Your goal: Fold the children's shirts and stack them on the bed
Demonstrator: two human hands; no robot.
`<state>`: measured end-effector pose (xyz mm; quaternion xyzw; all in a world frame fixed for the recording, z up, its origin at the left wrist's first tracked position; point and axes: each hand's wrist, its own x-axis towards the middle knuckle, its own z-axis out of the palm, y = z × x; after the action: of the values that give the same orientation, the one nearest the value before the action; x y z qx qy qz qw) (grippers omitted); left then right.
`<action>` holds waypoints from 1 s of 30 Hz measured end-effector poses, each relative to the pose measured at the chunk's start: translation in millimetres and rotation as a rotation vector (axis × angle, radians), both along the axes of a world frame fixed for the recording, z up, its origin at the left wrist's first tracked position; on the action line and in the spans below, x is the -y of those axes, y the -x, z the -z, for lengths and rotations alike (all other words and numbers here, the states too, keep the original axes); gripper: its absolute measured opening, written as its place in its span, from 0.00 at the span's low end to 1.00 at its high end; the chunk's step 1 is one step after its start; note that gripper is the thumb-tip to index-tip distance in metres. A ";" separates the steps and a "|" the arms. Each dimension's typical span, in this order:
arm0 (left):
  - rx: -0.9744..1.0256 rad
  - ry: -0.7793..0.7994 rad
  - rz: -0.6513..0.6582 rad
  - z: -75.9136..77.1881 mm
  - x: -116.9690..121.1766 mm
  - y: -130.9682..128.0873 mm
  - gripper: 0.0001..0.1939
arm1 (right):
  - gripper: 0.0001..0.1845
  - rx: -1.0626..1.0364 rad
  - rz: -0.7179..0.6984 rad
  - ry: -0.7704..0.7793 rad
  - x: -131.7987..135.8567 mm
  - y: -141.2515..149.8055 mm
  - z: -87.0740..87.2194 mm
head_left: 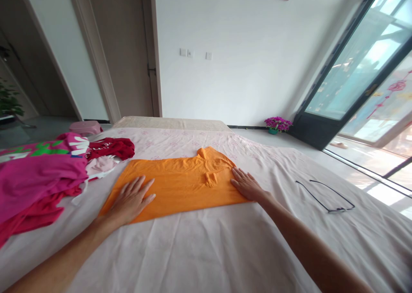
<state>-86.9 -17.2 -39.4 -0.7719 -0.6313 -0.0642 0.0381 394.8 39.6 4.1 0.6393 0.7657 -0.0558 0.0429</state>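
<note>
An orange shirt (174, 185) lies folded lengthwise on the pale pink sheet (193, 250), its collar and a small sleeve toward the right end. My left hand (131, 199) rests flat on the shirt's left part, fingers apart. At the right end, my right hand (247, 184) lies flat with its fingertips on the shirt's edge near the shoulder. Neither hand grips anything. Some wrinkles run through the cloth around the collar and sleeve.
A heap of pink and red clothes (41, 177) lies on the left of the sheet. Black-framed glasses (341, 209) lie to the right. Beyond stand a pink stool (85, 127), a pot of purple flowers (277, 124) and a glass door (350, 78).
</note>
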 end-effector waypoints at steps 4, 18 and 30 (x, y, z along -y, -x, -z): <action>0.047 0.068 -0.225 -6.1 -22.0 19.6 0.34 | 0.32 0.000 -0.040 -0.063 -12.8 -3.5 -12.6; 0.156 0.079 0.249 -12.4 -120.3 -79.6 0.34 | 0.37 -0.175 -0.455 0.011 -99.4 147.1 -4.0; 0.005 0.007 -0.253 2.9 -155.8 42.5 0.33 | 0.29 -0.144 0.054 -0.048 -161.6 60.9 0.3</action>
<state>-129.5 138.6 -42.3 -0.6860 -0.7240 -0.0584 0.0419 333.9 201.2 3.8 0.6549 0.7504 -0.0844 -0.0292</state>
